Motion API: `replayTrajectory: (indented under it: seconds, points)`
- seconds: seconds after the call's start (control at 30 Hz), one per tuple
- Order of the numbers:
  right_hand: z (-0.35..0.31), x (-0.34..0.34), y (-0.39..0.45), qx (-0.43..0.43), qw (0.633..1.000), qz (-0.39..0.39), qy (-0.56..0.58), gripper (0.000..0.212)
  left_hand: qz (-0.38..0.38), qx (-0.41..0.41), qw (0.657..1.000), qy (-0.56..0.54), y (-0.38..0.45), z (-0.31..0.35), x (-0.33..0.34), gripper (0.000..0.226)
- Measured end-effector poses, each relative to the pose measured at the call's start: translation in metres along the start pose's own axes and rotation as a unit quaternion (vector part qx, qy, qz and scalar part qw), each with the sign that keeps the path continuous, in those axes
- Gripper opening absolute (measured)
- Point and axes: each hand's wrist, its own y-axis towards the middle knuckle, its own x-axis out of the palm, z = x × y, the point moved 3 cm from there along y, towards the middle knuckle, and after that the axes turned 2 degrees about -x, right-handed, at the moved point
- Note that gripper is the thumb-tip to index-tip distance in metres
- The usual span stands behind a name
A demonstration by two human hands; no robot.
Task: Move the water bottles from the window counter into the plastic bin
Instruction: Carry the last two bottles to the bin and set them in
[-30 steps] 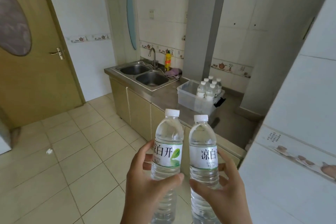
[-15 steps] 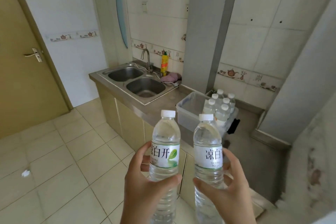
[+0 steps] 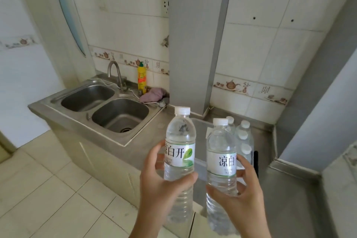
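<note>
My left hand (image 3: pixel 164 189) grips an upright clear water bottle (image 3: pixel 179 141) with a white cap and a green-leaf label. My right hand (image 3: pixel 241 195) grips a second upright water bottle (image 3: pixel 221 152) of the same kind. Both bottles are held side by side above the steel counter's front edge. Right behind them stands the clear plastic bin (image 3: pixel 200 127), largely hidden by the held bottles. Several capped bottles (image 3: pixel 244 137) stand upright in its right part.
A steel double sink (image 3: pixel 108 106) with a tap (image 3: pixel 116 73) lies to the left. A yellow detergent bottle (image 3: pixel 142 79) and a pink cloth (image 3: pixel 152 94) sit behind it. A grey pillar (image 3: pixel 195 40) rises behind the bin. Steel counter (image 3: pixel 286 189) extends right toward a grey wall.
The view has closed in on the counter and the bin, which now sits directly behind the two bottles. Both hands keep the same grip.
</note>
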Motion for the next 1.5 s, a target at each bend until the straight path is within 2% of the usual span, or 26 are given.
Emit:
replayTrajectory:
  seconds: [0.23,0.43,0.63,0.87,1.07,1.23,1.37,1.5]
  points:
    - [0.011,0.020,0.091,-0.001,0.999,0.032,0.002,0.090,-0.009,0.029,0.999,0.013,0.094,-0.014,0.048,0.097]
    - [0.025,0.030,0.168,-0.006,0.998,0.058,0.024,0.090,-0.016,0.040,0.999,0.011,0.153,-0.021,0.085,0.091]
    - [0.030,0.041,0.229,-0.031,0.998,0.059,0.012,0.088,-0.040,0.024,0.999,0.009,0.190,-0.039,0.108,0.089]
    - [0.052,0.058,0.269,0.019,0.996,0.084,-0.024,0.083,-0.106,-0.022,0.994,0.014,0.226,-0.070,0.127,0.086]
    - [0.072,0.067,0.293,0.063,0.989,0.099,-0.088,0.086,-0.171,-0.036,0.983,0.049,0.254,-0.101,0.127,0.091]
    - [0.081,0.068,0.309,0.121,0.972,0.104,-0.171,0.082,-0.215,-0.045,0.973,0.073,0.264,-0.120,0.131,0.082]
    - [0.087,0.066,0.315,0.155,0.952,0.060,-0.259,0.082,-0.234,-0.064,0.967,0.072,0.267,-0.136,0.135,0.087]
    - [0.092,0.074,0.306,0.163,0.914,0.011,-0.371,0.082,-0.246,-0.076,0.964,0.068,0.270,-0.145,0.138,0.084]
